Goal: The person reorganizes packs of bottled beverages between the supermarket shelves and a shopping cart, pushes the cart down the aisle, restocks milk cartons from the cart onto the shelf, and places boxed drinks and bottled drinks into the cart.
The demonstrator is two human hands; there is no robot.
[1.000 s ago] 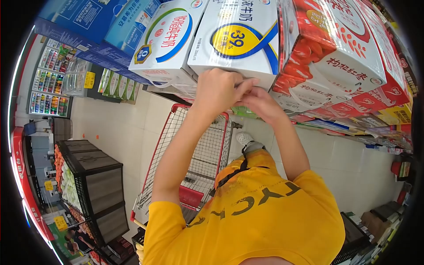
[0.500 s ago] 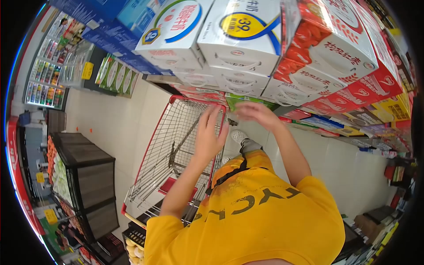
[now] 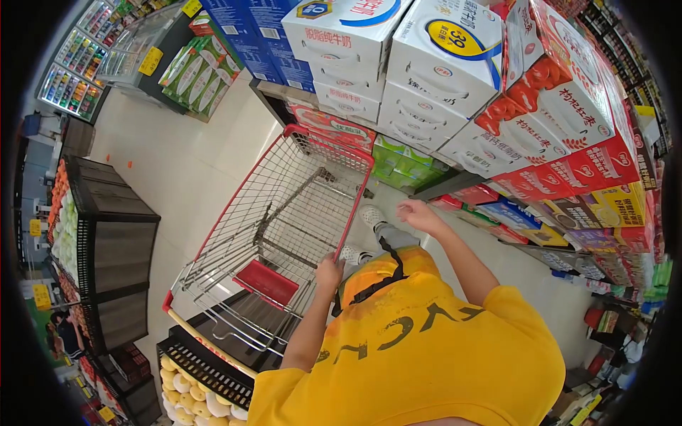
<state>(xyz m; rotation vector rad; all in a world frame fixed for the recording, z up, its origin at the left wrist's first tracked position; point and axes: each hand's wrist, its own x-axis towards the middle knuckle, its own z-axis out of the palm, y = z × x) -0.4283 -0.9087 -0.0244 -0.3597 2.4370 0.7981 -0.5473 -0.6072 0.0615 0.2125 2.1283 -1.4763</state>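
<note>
A wire shopping cart [image 3: 266,282] with red rims and a red seat flap stands at my left, with nothing in its basket. My left hand [image 3: 329,272] is closed around the cart's near side rim. My right hand [image 3: 420,216] hangs in the air in front of my body, its fingers loosely bent and nothing in them. Beyond it are stacked white milk cartons [image 3: 437,85] with carrying handles, and red-and-white cartons [image 3: 561,103] printed with dates.
Green cartons [image 3: 401,163] sit low in the display by the cart's front. Black produce stands [image 3: 114,248] line the left, and a crate of yellow fruit [image 3: 188,394] is near the cart's handle. Blue cartons [image 3: 263,35] rise at the back.
My left hand has come down from in front of the cartons onto the cart's rim. My right hand has lowered, and the view has shifted so more of the cart shows.
</note>
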